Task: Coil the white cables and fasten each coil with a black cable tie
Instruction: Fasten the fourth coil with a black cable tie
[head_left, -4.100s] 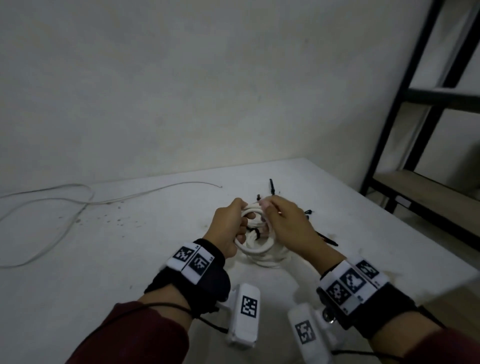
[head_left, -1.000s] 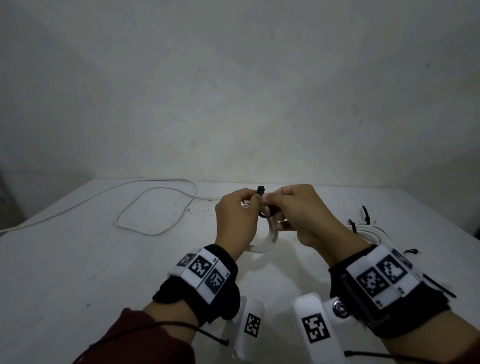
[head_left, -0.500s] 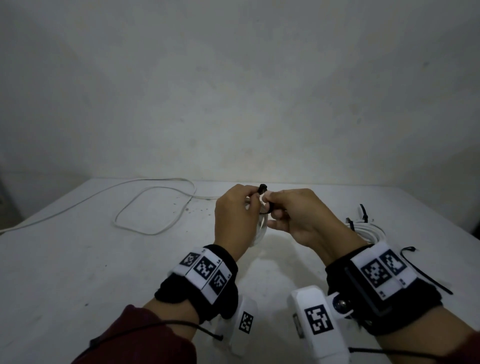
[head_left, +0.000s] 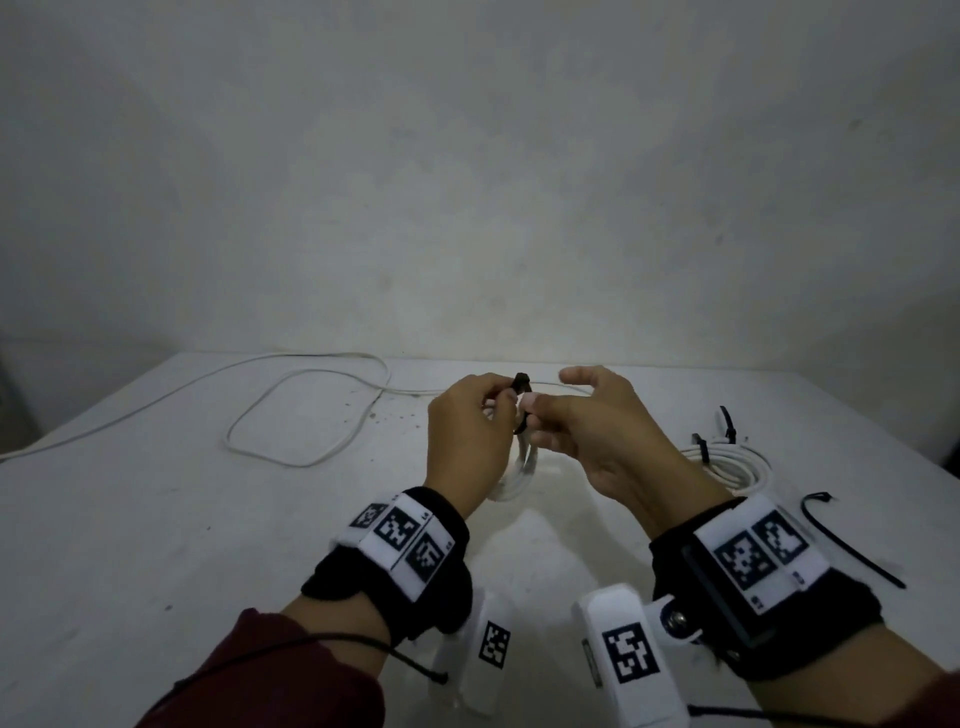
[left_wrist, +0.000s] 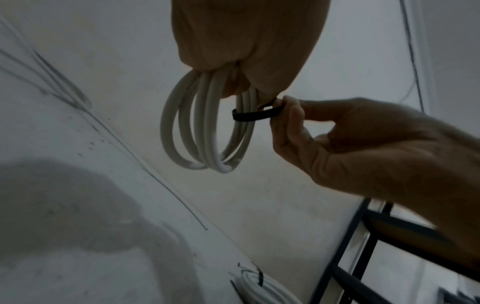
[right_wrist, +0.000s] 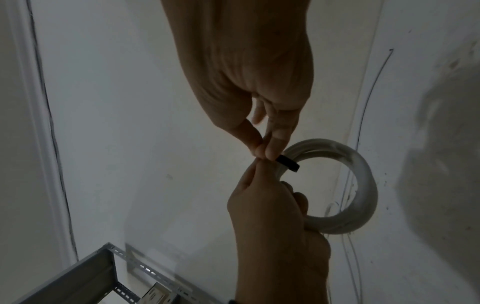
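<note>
My left hand (head_left: 498, 402) grips a small white cable coil (head_left: 524, 467) and holds it upright above the table. A black cable tie (left_wrist: 255, 114) loops round one side of the coil, and its head (head_left: 521, 384) sticks up by my left fingertips. My right hand (head_left: 535, 410) pinches the tie between thumb and fingertip, the other fingers spread loosely. In the right wrist view the pinch sits just beside the tie (right_wrist: 288, 163) on the coil (right_wrist: 358, 185). My left palm hides the top of the coil.
A coiled white cable with black ties (head_left: 727, 462) lies on the white table (head_left: 156, 545) to the right, and a loose black tie (head_left: 852, 545) lies beyond it. A long loose white cable (head_left: 306, 415) curves across the back left. A wall stands behind; a metal shelf (left_wrist: 389, 236) is off the table's right side.
The coil has come off the table into the air, away from the tied coil, which now lies to the right. In the last half second my right fingers spread while still pinching the tie.
</note>
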